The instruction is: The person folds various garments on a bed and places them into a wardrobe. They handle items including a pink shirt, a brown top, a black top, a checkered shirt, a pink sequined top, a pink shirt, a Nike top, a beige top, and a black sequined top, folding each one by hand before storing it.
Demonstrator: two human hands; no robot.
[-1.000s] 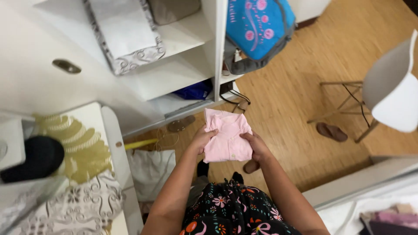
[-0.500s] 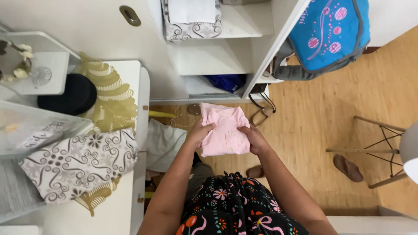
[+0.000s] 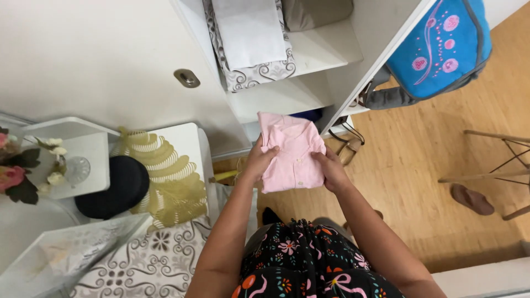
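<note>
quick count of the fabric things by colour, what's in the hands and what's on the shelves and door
Pink: 1, the folded pink button shirt, held by both hands, left and right
White and grey patterned: 1, the folded linen on the upper shelf
Blue with pink dots: 1, the bag hanging at the door
Total: 3
</note>
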